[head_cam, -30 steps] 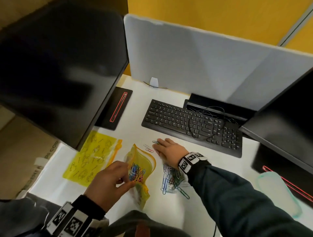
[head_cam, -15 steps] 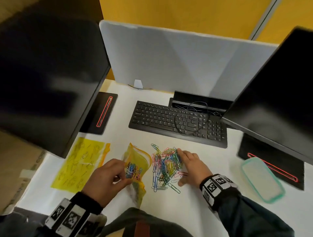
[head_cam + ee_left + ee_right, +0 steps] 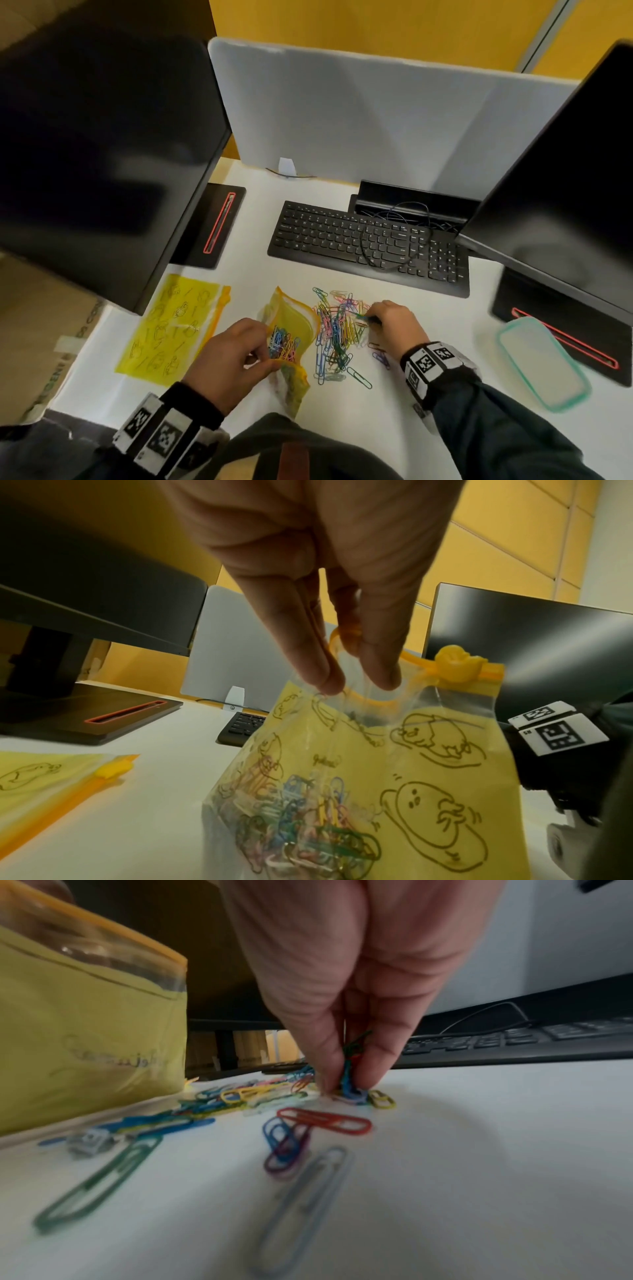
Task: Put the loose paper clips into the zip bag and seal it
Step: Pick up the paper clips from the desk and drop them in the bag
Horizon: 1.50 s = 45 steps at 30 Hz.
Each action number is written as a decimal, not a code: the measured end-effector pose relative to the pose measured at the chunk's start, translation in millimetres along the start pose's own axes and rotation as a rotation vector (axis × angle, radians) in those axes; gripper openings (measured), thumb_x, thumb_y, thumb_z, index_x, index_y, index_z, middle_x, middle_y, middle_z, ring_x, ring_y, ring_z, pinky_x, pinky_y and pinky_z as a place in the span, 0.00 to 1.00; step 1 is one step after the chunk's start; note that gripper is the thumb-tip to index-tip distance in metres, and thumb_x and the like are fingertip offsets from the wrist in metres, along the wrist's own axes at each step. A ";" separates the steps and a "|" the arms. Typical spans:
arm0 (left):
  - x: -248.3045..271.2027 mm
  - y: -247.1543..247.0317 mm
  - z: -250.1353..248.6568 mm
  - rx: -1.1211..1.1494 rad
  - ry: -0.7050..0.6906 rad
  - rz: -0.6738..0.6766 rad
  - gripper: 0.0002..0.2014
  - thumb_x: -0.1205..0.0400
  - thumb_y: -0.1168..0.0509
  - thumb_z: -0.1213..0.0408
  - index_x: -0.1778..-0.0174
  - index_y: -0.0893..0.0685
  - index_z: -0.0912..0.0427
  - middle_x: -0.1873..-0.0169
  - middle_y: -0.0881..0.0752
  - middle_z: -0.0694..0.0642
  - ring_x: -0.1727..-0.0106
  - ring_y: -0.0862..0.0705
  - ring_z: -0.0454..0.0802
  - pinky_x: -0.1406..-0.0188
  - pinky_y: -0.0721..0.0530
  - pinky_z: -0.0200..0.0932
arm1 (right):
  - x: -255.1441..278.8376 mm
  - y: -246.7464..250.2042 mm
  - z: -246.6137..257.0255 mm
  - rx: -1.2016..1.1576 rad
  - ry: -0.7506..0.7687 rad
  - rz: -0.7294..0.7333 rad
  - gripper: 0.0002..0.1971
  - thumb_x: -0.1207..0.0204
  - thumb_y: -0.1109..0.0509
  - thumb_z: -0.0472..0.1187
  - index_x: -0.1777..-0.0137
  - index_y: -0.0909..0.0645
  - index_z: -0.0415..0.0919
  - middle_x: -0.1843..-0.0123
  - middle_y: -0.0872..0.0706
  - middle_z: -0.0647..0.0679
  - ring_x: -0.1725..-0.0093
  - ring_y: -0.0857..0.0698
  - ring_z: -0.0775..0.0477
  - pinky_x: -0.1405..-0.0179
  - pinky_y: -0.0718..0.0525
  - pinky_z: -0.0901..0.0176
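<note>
A yellow zip bag (image 3: 291,329) (image 3: 394,777) (image 3: 85,1031) stands on the white desk with its mouth held wide, several coloured clips inside. My left hand (image 3: 236,359) (image 3: 352,680) pinches the bag's near rim by the orange zip strip. A pile of loose coloured paper clips (image 3: 339,332) (image 3: 240,1096) lies just right of the bag. My right hand (image 3: 394,325) (image 3: 349,1085) is down at the pile's right edge, thumb and fingers pinching a small bunch of clips against the desk.
A second yellow zip bag (image 3: 171,329) lies flat to the left. A black keyboard (image 3: 366,243) with a loose cable sits behind the pile. Two dark monitors (image 3: 102,144) overhang left and right. A teal-rimmed lid (image 3: 541,363) lies at the right.
My right hand swept the clips into a pile beside the bag, moved to the pile's right edge and closed on a few clips. The left hand kept the bag's mouth held wide.
</note>
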State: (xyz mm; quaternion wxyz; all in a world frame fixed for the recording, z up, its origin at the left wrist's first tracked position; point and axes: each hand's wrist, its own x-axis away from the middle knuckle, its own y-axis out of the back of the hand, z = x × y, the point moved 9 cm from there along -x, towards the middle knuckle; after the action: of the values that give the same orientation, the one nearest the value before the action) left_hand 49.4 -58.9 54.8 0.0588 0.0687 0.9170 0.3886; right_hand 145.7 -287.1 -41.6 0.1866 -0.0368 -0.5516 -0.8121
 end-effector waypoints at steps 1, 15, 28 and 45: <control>-0.2 0.2 -0.9 0.000 -0.005 -0.004 0.17 0.33 0.22 0.62 0.70 0.28 0.51 0.60 0.20 0.46 0.55 0.22 0.28 0.65 0.21 0.24 | 3.2 5.0 -4.3 -0.043 -0.029 -0.031 0.10 0.27 0.35 0.32 0.49 0.14 0.38 0.51 0.12 0.39 0.50 0.15 0.38 0.50 0.19 0.55; -4.6 -7.7 -10.7 -0.049 -0.039 0.070 0.17 0.31 0.26 0.54 0.69 0.31 0.48 0.60 0.20 0.49 0.64 0.18 0.51 0.67 0.18 0.44 | 49.5 59.7 131.4 -0.340 0.198 0.024 0.15 0.30 0.26 0.41 0.42 0.16 0.48 0.46 0.11 0.49 0.53 0.17 0.53 0.49 0.21 0.62; -2.4 0.5 -1.3 -0.026 -0.006 0.075 0.12 0.33 0.32 0.50 0.70 0.29 0.47 0.59 0.19 0.46 0.64 0.18 0.48 0.67 0.19 0.40 | 72.9 -27.8 -6.7 -0.097 -0.365 0.134 0.62 0.50 0.18 0.63 0.21 0.50 0.42 0.27 0.35 0.44 0.28 0.34 0.41 0.30 0.26 0.49; -3.1 -3.7 1.5 -0.032 0.012 0.081 0.16 0.32 0.25 0.56 0.70 0.29 0.47 0.59 0.19 0.46 0.60 0.18 0.43 0.65 0.17 0.40 | 18.2 -3.7 -2.7 -0.047 -0.208 0.034 0.20 0.30 0.28 0.35 0.37 0.22 0.40 0.40 0.23 0.41 0.40 0.21 0.38 0.39 0.20 0.52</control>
State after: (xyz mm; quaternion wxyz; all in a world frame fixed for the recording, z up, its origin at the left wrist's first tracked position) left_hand 52.4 -61.0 51.2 0.0384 0.1023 0.9075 0.4055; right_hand 127.9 -293.1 -41.1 0.1414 -0.1345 -0.5479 -0.8134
